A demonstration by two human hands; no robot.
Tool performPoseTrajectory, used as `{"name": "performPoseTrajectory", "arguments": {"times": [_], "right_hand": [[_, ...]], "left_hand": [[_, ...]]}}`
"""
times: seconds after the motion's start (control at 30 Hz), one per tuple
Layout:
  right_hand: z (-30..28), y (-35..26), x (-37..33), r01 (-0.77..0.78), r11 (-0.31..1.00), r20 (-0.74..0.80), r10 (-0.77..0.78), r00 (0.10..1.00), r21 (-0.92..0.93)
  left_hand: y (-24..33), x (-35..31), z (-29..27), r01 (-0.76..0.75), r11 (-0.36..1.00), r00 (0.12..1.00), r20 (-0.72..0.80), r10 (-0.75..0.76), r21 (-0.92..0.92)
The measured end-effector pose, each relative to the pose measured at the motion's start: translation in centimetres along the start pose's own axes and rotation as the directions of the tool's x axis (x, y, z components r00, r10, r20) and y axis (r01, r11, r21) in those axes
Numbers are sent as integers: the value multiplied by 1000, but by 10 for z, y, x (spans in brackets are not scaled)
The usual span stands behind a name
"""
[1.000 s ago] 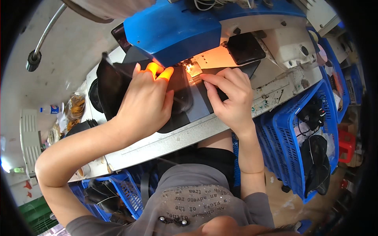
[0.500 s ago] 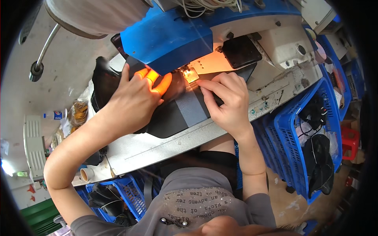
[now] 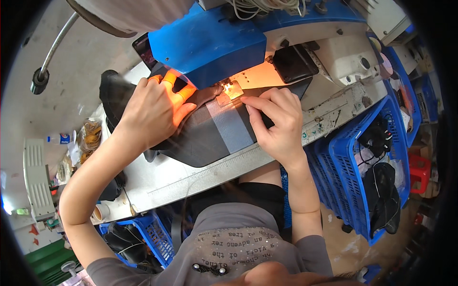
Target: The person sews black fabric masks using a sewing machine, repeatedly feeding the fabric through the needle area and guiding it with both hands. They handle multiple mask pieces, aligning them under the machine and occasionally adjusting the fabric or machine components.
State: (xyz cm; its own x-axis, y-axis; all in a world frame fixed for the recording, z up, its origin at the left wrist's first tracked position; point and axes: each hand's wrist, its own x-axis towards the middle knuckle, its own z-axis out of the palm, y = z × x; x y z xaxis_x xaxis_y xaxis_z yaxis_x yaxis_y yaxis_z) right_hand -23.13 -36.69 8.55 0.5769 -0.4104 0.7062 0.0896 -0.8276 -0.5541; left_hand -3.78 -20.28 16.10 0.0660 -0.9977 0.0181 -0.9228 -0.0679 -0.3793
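A flat black fabric piece with a grey band lies on the bed of a blue sewing machine. Lamplight glows on the presser foot, beside a ribbed strip and a folded dark edge. My left hand rests left of the needle area, its fingers spread over the folded fabric and lit orange. Just right of the foot, my right hand has thumb and forefinger closed at the fabric's edge; their exact grip is partly hidden. Bunched black material sits beyond my left hand.
A steel ruler edge runs along the table front. Blue crates with black items stand at the right; another blue crate is below left. A phone leans behind the machine. A cardboard tube lies at the left edge.
My left hand has shifted left and turned, uncovering more ribbed strip and the folded edge beside the foot. My right hand has stayed nearly in place. The view has shifted slightly.
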Motion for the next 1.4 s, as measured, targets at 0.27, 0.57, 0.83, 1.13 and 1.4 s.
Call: {"name": "performPoseTrajectory", "arguments": {"times": [0.27,0.57,0.83,1.13,1.4], "right_hand": [[3,3,-2,21,999,-5,-21,1000,-35],[1,-2,0,-10,999,27,11,1000,-31],[1,3,-1,3,1000,1,-3,1000,-12],[-1,2,-2,-4,1000,2,4,1000,-20],[-2,-1,-1,5,999,43,-3,999,-43]], "left_hand": [[40,-3,-3,237,971,972,-8,-237,13],[71,5,-9,447,895,895,-3,-447,9],[57,0,6,449,892,878,-206,-433,40],[88,-50,-19,447,871,886,-36,-463,-205],[93,-93,-14,281,859,925,-118,-361,-428]]}}
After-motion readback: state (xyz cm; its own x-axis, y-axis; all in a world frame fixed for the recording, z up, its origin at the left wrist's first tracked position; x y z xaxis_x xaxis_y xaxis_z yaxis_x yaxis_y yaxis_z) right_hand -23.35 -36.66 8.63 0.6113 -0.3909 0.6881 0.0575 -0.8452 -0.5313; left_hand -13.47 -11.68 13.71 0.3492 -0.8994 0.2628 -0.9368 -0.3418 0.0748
